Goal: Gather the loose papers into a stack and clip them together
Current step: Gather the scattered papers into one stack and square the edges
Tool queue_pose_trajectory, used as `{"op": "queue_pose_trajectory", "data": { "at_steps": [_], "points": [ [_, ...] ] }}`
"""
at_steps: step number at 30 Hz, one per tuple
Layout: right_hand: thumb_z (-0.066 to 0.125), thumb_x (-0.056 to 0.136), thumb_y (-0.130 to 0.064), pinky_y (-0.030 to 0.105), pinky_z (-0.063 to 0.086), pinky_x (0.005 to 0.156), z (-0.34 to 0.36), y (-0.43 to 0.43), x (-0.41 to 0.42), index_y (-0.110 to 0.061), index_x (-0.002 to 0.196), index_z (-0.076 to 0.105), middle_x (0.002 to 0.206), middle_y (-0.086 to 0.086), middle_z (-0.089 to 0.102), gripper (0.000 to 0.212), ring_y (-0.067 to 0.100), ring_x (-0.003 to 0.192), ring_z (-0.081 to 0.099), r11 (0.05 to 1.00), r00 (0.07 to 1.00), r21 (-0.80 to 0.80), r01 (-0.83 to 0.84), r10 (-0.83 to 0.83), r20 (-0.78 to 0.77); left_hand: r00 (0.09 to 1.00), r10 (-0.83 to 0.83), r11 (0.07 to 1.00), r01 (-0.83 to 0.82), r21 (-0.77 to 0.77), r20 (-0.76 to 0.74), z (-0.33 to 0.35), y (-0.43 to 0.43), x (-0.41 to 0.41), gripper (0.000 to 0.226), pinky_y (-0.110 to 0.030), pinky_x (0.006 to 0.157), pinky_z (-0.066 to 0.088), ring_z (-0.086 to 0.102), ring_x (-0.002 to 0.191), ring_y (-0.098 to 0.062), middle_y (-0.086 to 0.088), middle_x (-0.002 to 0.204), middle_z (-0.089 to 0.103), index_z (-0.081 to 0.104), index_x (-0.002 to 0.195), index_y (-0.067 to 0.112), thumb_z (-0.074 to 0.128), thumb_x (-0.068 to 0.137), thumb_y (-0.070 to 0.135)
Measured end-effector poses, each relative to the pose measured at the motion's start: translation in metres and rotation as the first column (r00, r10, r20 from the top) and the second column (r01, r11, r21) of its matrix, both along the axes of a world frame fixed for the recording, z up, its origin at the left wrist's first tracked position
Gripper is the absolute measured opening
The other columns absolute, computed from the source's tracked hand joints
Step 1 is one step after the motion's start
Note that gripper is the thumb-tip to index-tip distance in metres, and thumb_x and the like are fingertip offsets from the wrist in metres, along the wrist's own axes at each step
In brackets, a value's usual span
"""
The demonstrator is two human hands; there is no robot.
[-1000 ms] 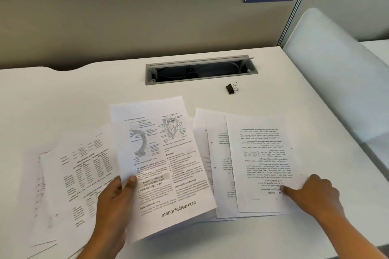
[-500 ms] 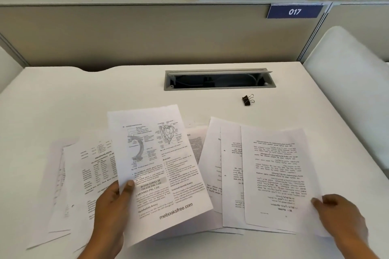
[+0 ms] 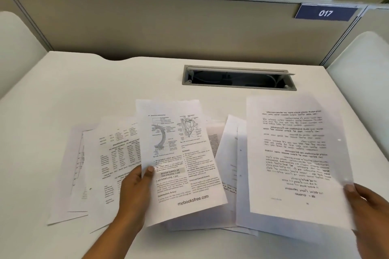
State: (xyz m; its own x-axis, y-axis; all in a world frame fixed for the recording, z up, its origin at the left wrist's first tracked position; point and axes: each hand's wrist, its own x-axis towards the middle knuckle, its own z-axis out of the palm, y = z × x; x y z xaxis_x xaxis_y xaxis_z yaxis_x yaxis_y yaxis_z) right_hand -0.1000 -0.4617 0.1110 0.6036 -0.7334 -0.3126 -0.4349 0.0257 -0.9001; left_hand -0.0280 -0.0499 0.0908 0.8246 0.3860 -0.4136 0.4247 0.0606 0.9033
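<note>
Left hand [image 3: 134,193] keeps pinching the diagram sheet [image 3: 181,160] while right hand [image 3: 368,208] has lifted its pinched page [image 3: 294,157].

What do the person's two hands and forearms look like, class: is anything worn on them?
Both the left hand and the right hand are bare: no gloves, and no ring shows on the visible fingers. The left forearm and right forearm are uncovered to the picture's edge, with no sleeve, watch or bracelet in view. Each thumbnail looks short and unpainted.
</note>
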Motion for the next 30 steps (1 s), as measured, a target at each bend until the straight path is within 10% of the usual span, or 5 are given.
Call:
{"op": "queue_pose_trajectory", "data": {
  "at_steps": [3,7,11,22,30],
  "points": [
    [0.080,0.046,-0.067,0.047,0.058,0.085,0.021,0.031,0.013,-0.018,0.111,0.071,0.105,0.010,0.076,0.082,0.031,0.092,0.072,0.992,0.994,0.092,-0.089,0.082,0.076,0.999,-0.038,0.999,0.038,-0.007,-0.006,0.003,-0.006,0.001,0.023,-0.024,0.070,0.050,0.070,0.094,-0.010,0.015,0.104,0.072,0.070,0.098,0.030,0.052,0.104,0.017],
    [0.068,0.089,-0.025,0.022,0.059,0.063,0.031,0.077,0.031,-0.013,0.094,0.072,0.104,0.013,0.075,0.014,0.022,0.081,0.070,0.958,0.967,0.150,-0.245,0.230,0.109,0.994,-0.099,0.995,0.098,-0.025,-0.035,0.010,-0.015,0.001,0.023,-0.022,0.067,0.052,0.074,0.089,-0.012,0.009,0.095,0.079,0.073,0.100,0.026,0.052,0.104,0.020],
    [0.069,0.087,-0.026,0.047,0.055,0.089,0.028,0.110,0.042,-0.010,0.092,0.072,0.102,0.010,0.077,0.017,0.032,0.094,0.069,0.945,0.951,0.128,-0.301,0.288,0.113,0.987,-0.153,0.987,0.151,-0.064,-0.044,0.019,-0.024,0.001,0.025,-0.020,0.062,0.053,0.076,0.079,-0.008,0.012,0.089,0.081,0.075,0.100,0.025,0.051,0.105,0.025],
    [0.057,0.098,-0.025,0.035,0.051,0.075,0.024,0.143,0.054,-0.016,0.102,0.074,0.098,-0.008,0.079,0.019,0.017,0.091,0.073,0.834,0.845,0.139,-0.534,0.532,0.055,0.976,-0.215,0.966,0.207,-0.153,-0.031,0.037,-0.030,-0.005,0.016,-0.050,0.084,0.061,0.078,0.091,-0.027,0.000,0.092,0.082,0.077,0.096,0.017,0.060,0.098,0.018],
    [0.057,0.098,-0.018,0.053,0.052,0.092,0.015,0.153,0.049,-0.015,0.092,0.078,0.093,0.000,0.080,0.022,0.033,0.096,0.072,0.828,0.833,0.122,-0.548,0.553,-0.008,0.990,-0.138,0.971,0.141,-0.193,0.029,0.035,-0.027,-0.011,0.031,-0.037,0.084,0.061,0.074,0.096,-0.013,0.014,0.105,0.078,0.074,0.105,0.033,0.045,0.105,0.042]
  ]
}}
